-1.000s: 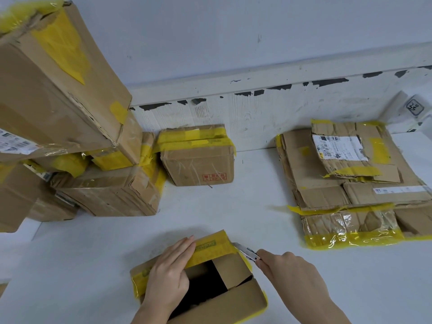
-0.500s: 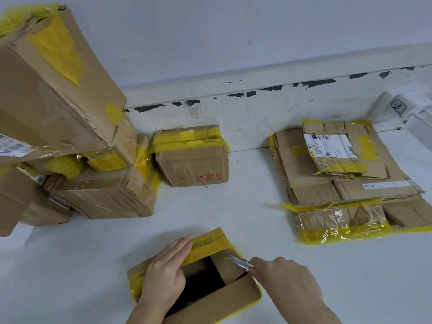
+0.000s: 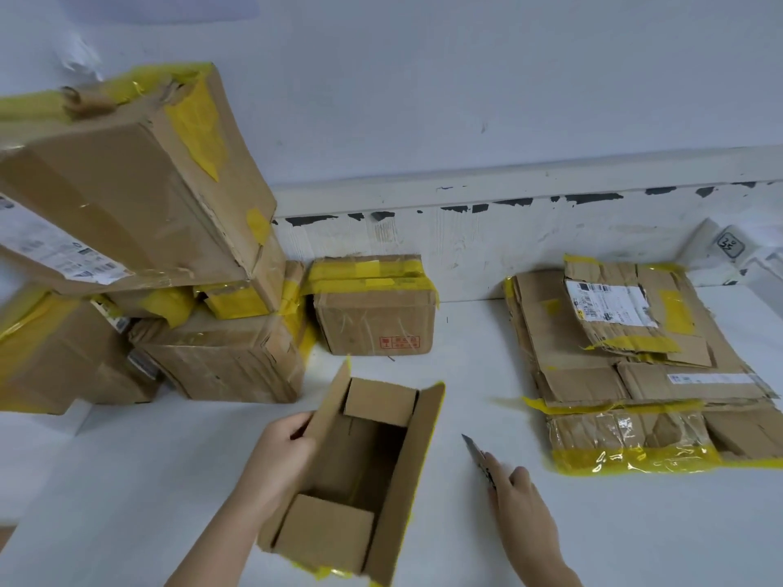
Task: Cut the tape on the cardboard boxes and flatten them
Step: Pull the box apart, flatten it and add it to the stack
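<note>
Your left hand (image 3: 281, 455) is gripping the open box (image 3: 360, 472) by its left flap, mid-table; your right hand (image 3: 523, 506) is clutching the knife (image 3: 476, 457), blade out. Flattening now is risking a nick, or the box slipping sideways.

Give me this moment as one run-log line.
step: flaps open on small brown cardboard box | left hand: grips left flap | right hand: holds grey utility knife, clear of box | flattening: not yet done

One opened box (image 3: 360, 472), one knife (image 3: 476, 455), two hands – left (image 3: 284, 455), right (image 3: 521, 502) – one flattened stack (image 3: 635, 374)
</note>
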Demonstrator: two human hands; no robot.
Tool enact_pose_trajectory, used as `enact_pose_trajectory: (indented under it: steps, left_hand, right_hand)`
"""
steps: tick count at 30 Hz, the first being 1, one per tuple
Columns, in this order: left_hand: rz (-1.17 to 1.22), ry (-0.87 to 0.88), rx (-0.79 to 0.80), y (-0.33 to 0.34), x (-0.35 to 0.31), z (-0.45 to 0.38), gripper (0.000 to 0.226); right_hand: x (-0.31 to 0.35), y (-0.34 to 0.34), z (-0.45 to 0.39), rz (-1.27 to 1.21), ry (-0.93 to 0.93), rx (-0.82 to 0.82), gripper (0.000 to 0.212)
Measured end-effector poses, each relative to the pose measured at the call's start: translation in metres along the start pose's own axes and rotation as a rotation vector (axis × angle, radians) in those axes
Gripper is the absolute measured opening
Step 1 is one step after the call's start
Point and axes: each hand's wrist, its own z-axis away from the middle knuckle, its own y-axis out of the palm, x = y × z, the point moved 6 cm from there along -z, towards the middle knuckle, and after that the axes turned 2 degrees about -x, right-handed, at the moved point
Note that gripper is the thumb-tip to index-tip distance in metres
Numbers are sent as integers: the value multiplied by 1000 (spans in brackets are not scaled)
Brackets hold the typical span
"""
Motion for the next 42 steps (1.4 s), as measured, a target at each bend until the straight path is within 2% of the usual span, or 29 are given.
enact_pose_trajectory:
  steps: [4, 7, 9, 11, 12, 13, 14, 15, 17, 18, 19, 20, 22, 24, 26, 27, 29, 32, 33, 35, 36, 38, 39, 42]
  left_hand:
    - [237, -184, 53, 3, 17, 2, 34]
    - [333, -212, 73, 7, 25, 5, 34]
    - [376, -228, 71, 8, 28, 5, 34]
    - [399, -222, 85, 7, 30, 5, 34]
    - [407, -216, 93, 6, 30, 5, 33]
    - [412, -203, 93, 6, 30, 5, 31]
    - [413, -182, 89, 5, 31, 5, 28]
    - [409, -158, 81, 5, 32, 4, 25]
    - [373, -108, 66, 6, 34, 2, 30]
    - [336, -76, 50, 7, 33, 2, 34]
    - [290, -37, 29, 6, 32, 2, 37]
    - [244, 14, 9, 6, 30, 2, 39]
    - [134, 147, -41, 3, 25, 1, 44]
    - [-131, 310, -139, -4, 23, 3, 52]
    - [-510, 559, -242, -6, 17, 9, 53]
    - [-639, 684, -265, -2, 16, 13, 46]
    - [-739, 862, -261, 6, 13, 23, 24]
    - [-571, 832, -151, 10, 13, 27, 62]
    - [-538, 819, -129, 12, 16, 27, 66]
    - [-510, 726, -14, 18, 30, 22, 58]
    - [-524, 642, 117, 23, 38, 23, 55]
    - [-585, 511, 369, 30, 54, 26, 66]
    - [-591, 473, 443, 31, 55, 28, 67]
    - [-489, 451, 493, 32, 43, 35, 42]
  right_hand:
    - [19, -14, -1, 79, -100, -279, 71]
    - [18, -12, -1, 73, -81, -359, 72]
    - [16, -11, -1, 151, -46, -343, 61]
    - [24, -15, 2, 238, -60, -173, 45]
    - [25, -18, -3, 203, -41, -161, 46]
    - [27, -25, -7, 169, -39, -224, 48]
    - [35, -35, -8, 82, -33, -202, 47]
    - [48, -50, -9, -68, -94, -247, 44]
    - [83, -96, -2, -368, -280, -471, 33]
    - [102, -117, 4, -434, -372, -549, 32]
    - [120, -130, 9, -391, -466, -593, 33]
    - [136, -135, 14, -276, -576, -613, 34]
    - [159, -123, 18, 87, -743, -486, 33]
    - [151, -93, 10, 281, -729, -299, 46]
    - [130, -72, 4, 349, -643, -228, 55]
    - [119, -63, 1, 350, -617, -217, 57]
    - [104, -39, -6, 269, -606, -71, 58]
    - [98, -24, -10, 110, -626, -17, 56]
    - [98, -22, -11, 68, -625, -5, 56]
    - [98, -20, -12, 5, -630, 15, 55]
    - [97, -20, -13, 1, -637, 16, 54]
    - [97, -24, -17, 69, -653, 0, 50]
    - [99, -29, -18, 121, -661, -15, 49]
    - [112, -42, -21, 264, -660, -27, 42]
